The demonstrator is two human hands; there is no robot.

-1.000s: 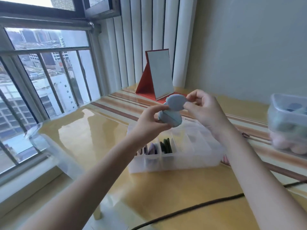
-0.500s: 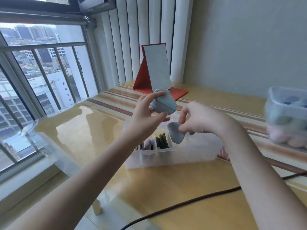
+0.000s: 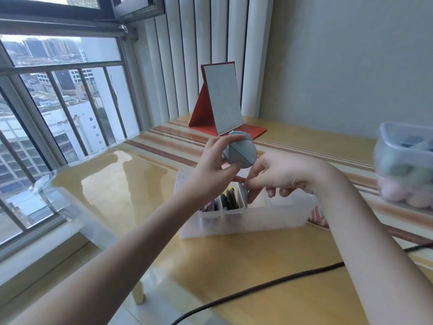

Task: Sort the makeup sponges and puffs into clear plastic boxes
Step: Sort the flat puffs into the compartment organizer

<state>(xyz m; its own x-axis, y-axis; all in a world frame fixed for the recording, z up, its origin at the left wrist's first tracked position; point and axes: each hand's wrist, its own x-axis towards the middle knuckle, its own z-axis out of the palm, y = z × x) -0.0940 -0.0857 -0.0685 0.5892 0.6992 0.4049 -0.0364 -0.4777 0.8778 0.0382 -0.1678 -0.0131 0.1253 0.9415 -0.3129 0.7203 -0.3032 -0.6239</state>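
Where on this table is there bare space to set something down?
Bare tabletop lies left of the divided clear box, toward the window, and in front of it, up to the black cable. It is crowded at the box, where both hands work, and at right by the tub of sponges.

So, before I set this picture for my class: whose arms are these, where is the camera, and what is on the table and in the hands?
There is no machine here. A person wears a wide-angle camera on the head, so you look down along their own two bare arms.

The left hand holds up a round blue-grey puff. The right hand reaches down into a clear divided box on the yellow table; its curled fingers seem to pinch something small and grey, mostly hidden.

Dark flat pieces already stand in one compartment. Behind is a red folding mirror; at the right edge, a blurred clear tub holding pink and green sponges. A black cable crosses the front.
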